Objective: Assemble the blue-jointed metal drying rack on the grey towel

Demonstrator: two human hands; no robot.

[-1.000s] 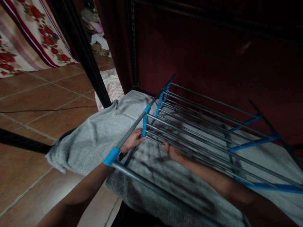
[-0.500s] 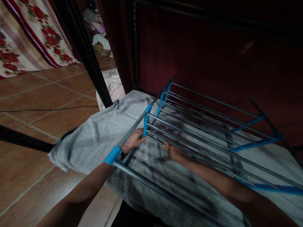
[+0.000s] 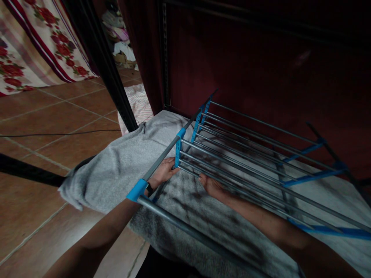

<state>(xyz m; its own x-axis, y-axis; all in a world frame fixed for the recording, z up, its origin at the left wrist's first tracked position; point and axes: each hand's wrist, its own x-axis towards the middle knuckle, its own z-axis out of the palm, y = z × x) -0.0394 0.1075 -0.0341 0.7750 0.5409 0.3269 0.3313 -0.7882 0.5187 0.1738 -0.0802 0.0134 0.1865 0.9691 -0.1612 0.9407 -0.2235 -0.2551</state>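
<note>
A rack (image 3: 232, 155) of grey metal tubes with blue plastic end pieces lies over a grey blanket. My left hand (image 3: 164, 172) reaches beneath its left side rail, with fingers closed at the lower end of a blue end bracket (image 3: 177, 153). A dark band circles that wrist. My right hand (image 3: 212, 187) is closed on a thin tube (image 3: 189, 171) that runs right from the same bracket. The fingers' undersides are hidden. Nearest me, a thicker tube (image 3: 185, 231) extends from a blue corner connector (image 3: 138, 190), above both forearms.
The grey blanket (image 3: 113, 166) hangs over the near edge towards the tiled floor (image 3: 37, 116). Black metal posts (image 3: 101, 61) stand at the left, and a dark red panel (image 3: 246, 69) rises behind. A cable (image 3: 72, 133) crosses the floor near a floral curtain (image 3: 43, 42).
The near blue corner of the rack has shifted very slightly left. Both hands stay in nearly the same place with the same grip.
</note>
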